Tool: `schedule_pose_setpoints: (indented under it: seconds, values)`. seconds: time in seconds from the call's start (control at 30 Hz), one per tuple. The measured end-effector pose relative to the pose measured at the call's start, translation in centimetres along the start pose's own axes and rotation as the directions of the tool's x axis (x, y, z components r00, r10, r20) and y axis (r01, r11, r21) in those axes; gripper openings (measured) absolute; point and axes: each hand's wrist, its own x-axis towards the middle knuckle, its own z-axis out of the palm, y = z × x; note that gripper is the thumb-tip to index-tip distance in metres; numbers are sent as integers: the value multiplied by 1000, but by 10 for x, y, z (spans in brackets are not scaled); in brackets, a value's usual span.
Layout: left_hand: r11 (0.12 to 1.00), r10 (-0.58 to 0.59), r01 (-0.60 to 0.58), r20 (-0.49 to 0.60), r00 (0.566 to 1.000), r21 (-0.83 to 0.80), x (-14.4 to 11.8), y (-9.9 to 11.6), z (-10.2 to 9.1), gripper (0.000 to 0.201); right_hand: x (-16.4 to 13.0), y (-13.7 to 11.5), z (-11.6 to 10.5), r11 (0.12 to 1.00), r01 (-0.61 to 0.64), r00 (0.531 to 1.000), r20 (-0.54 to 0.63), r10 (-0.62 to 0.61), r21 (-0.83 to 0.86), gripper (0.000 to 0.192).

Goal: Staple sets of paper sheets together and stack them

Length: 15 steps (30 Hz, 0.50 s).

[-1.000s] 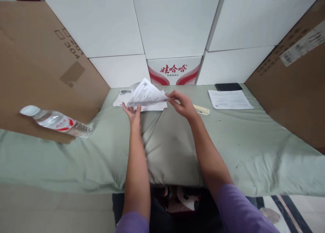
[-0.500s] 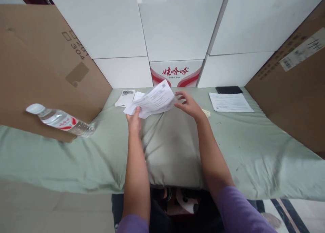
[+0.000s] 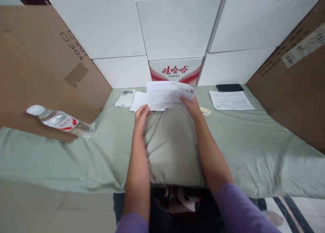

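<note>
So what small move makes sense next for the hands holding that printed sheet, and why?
Probably lower the printed sheet flat onto the green cloth. Both the left hand and the right hand hold it by its near edge, lifted above the paper stack, and the stapler lies beside the right hand.

Held thin, matt white paper, printed sheets (image 3: 169,95), between bare left hand (image 3: 141,114) and right hand (image 3: 192,106). Lay on soft, matt, creased grey-green cloth (image 3: 177,148). Stood behind: smooth white card boxes (image 3: 177,30), one with glossy red print, and rough, matt brown corrugated cardboard (image 3: 38,67). Showed clear, shiny plastic in the bottle (image 3: 61,120), glossy black on the phone (image 3: 229,87), cream plastic on the stapler (image 3: 205,111).
</note>
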Motion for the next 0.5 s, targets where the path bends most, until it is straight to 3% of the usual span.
schedule_pose_setpoints:
  seconds: [0.1, 0.2, 0.3, 0.4, 0.5]
  values:
    - [965, 96, -50, -168, 981, 258, 5, -5, -8, 33, 5, 11, -10, 998, 31, 978, -204, -40, -47, 54]
    - [792, 210, 0, -273, 939, 610, 4, -9, -15, 33, 4, 18, -14, 991, 2, 946, -321, -46, -136, 51]
    - [636, 190, -20, -132, 973, 771, -2, -12, -15, 49, -2, 20, -7, 967, -59, 942, -336, -28, -246, 42]
    - [621, 126, -72, -9, 992, 780, -5, -15, -10, 48, -9, 21, 7, 930, -106, 958, -285, 1, -353, 38]
    - [624, 104, -46, -25, 994, 780, -5, -18, -9, 41, -13, 22, 18, 913, -107, 970, -243, 9, -393, 41]
